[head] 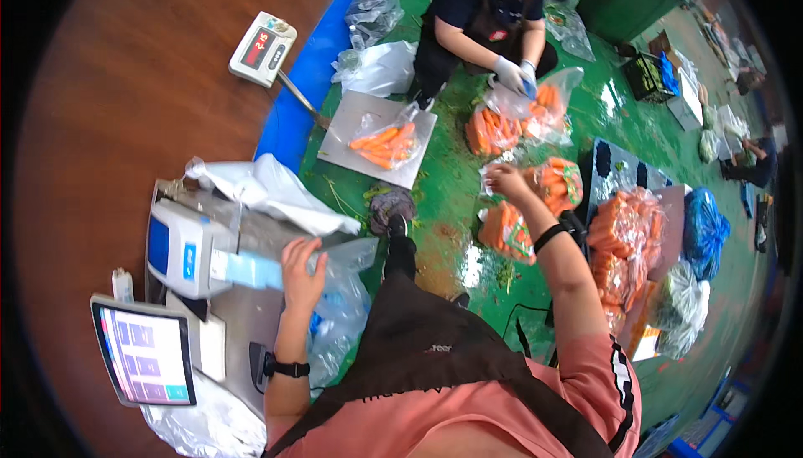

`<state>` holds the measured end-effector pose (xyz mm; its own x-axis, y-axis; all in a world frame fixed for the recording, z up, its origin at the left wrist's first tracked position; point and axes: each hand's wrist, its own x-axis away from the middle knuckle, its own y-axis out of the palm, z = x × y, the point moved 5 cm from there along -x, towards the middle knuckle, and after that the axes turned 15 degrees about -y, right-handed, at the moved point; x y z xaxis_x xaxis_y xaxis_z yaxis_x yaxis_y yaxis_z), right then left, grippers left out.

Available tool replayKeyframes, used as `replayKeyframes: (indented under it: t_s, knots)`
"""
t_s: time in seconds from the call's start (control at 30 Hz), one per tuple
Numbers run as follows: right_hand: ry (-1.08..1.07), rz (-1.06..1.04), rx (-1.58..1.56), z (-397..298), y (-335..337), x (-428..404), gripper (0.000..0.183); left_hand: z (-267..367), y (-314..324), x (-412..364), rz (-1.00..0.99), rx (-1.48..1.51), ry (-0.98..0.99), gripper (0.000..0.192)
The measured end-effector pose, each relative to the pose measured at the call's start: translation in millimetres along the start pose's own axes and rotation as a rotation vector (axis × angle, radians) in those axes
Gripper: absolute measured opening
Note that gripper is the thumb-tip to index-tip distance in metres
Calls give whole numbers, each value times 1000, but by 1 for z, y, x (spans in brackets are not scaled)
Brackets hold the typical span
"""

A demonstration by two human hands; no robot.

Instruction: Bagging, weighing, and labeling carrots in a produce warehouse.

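My left hand [304, 273] is at the end of a light blue-and-white label strip [248, 268] that comes out of a label printer [188, 251]. Its thumb stands apart from the fingers, and whether it touches the strip is unclear. Below it, clear plastic bags [342, 307] hang at the counter's edge. My right hand [507, 181] has bent fingers by the clear plastic top of a bag of carrots [555, 185]; whether they grip the film cannot be seen. Another bag of carrots [508, 232] sits on the green floor just nearer to me.
A bag of carrots [386, 144] lies on a floor scale platform [345, 122], its lit display [260, 49] on a post. A gloved co-worker [489, 37] crouches over carrot bags [492, 132]. At right are stacked carrot bags [627, 226]; a touchscreen [145, 354] is at left.
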<state>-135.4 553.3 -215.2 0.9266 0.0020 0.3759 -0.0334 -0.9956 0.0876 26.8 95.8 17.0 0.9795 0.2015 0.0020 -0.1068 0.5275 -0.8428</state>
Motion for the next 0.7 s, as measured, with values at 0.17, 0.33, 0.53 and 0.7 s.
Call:
replayKeyframes:
  t_s: [0.17,0.33,0.53,0.7]
  knots:
    - [127,-133,178,40,151,-158,32,-73,-13,-102,234,-124,-141,21]
    - [197,20,657,134,192,-323,68,-89,-5,-112,217,-202,-110,15]
    - [178,378,797,235,178,-431,113,-104,4,-118,-74,-247,-240,10]
    - [0,67,-1,276,252,-443,38,-99,8,-137,-160,-270,-266,11]
